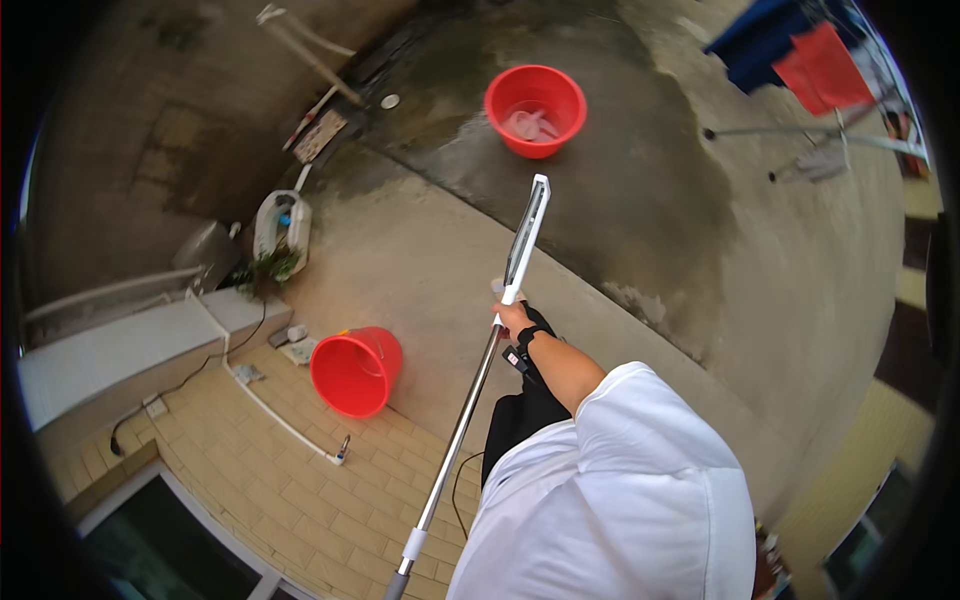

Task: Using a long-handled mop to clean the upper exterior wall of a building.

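Observation:
My right hand (514,320) is wrapped round the neck of a mop (459,435), just below its white head. That head is a narrow white bar with a dark grooved strip along one side, and it points away from me. From my hand the shiny metal pole slants down to the lower left and leaves the picture at a grey grip. A black band circles my right wrist. My left hand is out of sight. Beyond the mop head stands a red basin (578,112) with a pale cloth (530,125) in it.
A red bucket (330,370) stands by the yellow tiled wall (270,460), near a white pipe with a tap (343,450). Dark wet concrete (640,200) surrounds the basin. At upper right, a drying rack (870,138) carries blue and red cloths. A white container (265,235) sits at left.

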Demonstrator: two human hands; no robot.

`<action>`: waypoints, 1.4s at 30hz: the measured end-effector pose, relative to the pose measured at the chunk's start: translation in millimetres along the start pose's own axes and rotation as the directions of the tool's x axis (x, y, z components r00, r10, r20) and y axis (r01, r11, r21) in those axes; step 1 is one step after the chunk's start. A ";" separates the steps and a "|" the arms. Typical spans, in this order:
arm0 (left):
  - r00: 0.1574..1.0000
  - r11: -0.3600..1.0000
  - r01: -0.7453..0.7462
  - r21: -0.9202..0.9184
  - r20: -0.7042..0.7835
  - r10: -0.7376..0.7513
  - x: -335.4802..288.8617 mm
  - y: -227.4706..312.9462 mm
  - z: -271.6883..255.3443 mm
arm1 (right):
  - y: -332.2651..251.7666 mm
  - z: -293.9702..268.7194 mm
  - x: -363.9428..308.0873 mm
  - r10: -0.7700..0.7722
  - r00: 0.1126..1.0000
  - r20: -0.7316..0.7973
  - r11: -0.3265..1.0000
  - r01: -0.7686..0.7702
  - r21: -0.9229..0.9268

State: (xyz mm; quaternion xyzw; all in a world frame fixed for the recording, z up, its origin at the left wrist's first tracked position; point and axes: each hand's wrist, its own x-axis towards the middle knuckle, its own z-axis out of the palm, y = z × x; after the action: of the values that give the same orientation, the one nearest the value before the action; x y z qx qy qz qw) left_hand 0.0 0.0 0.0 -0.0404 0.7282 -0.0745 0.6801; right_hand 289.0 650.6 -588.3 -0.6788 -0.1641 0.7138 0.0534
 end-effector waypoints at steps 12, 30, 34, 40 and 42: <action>0.664 0.338 -0.255 0.906 -0.090 0.742 121.1 368.2 153.5 | 112.4 -160.5 -208.8 -0.212 0.971 -0.112 0.651 0.226 0.725; 0.478 -0.003 -0.731 0.682 0.516 0.711 90.7 499.2 644.1 | 183.2 -713.4 -468.0 -0.483 0.634 -0.603 0.225 0.756 0.615; 0.471 0.004 -0.807 0.590 0.640 0.607 96.3 487.0 815.4 | 221.3 -818.6 -556.0 -0.569 0.447 -0.690 0.002 0.840 0.543; 0.282 -0.431 -0.859 0.277 0.958 0.053 112.1 500.8 1075.5 | 360.5 -937.0 -538.3 -0.290 0.221 -0.931 0.096 0.975 0.201; 0.324 -0.559 -0.790 0.251 0.946 -0.033 78.0 503.0 1153.8 | 449.3 -978.6 -502.3 -0.068 -0.161 -0.985 0.506 0.845 -0.173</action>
State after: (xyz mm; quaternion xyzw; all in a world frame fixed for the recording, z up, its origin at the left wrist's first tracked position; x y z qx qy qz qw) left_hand 1165.5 421.6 -232.5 0.8246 0.0450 -0.1978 0.5282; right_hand 1356.9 236.2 -272.4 -0.7731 -0.1158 -0.0035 0.6236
